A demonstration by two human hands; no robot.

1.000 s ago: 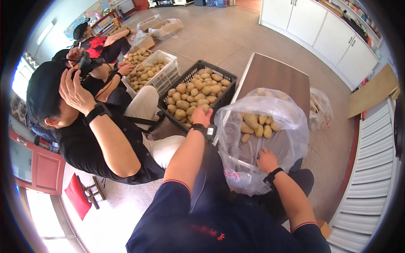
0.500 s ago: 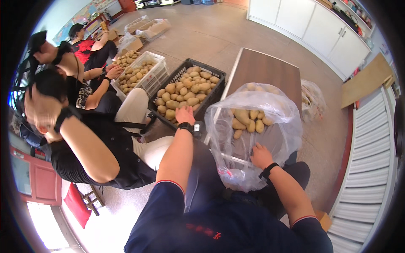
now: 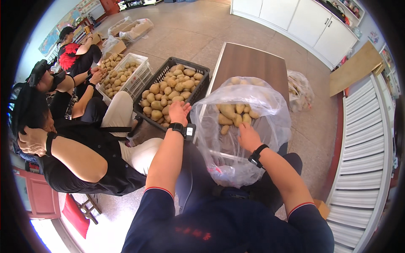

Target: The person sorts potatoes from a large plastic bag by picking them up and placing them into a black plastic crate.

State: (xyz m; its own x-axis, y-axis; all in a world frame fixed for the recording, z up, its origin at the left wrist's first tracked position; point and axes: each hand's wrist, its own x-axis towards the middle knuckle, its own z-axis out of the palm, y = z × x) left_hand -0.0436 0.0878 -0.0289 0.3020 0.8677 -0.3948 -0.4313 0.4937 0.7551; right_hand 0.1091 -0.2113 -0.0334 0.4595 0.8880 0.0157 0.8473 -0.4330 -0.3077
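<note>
My left hand (image 3: pixel 180 113) is open beside the near edge of a black plastic crate (image 3: pixel 201 69) heaped with potatoes (image 3: pixel 172 86). Its fingers are spread, with nothing in them. Inside a clear plastic bag (image 3: pixel 202 145), whose mouth lies wide, my right hand (image 3: pixel 248 137) reaches to a small pile of potatoes (image 3: pixel 228 110). Its fingers are stretched out at the near side of that pile; whether the tips touch a potato I cannot tell. The bag lies over the near end of a brown-topped table (image 3: pixel 249 59), and its crumpled near part hangs toward my lap.
At my left a person in black (image 3: pixel 84 156) sits close to the black crate. Beyond, other people sit by a white crate (image 3: pixel 141 76) of potatoes. Another clear bag (image 3: pixel 300 90) stands right of the table. White ribbed panels (image 3: pixel 363 168) line the right side.
My right hand has moved forward inside the bag, up to the potatoes. My left hand has drawn slightly back from the crate's potatoes. The seated person's raised hand has lowered. The view has shifted.
</note>
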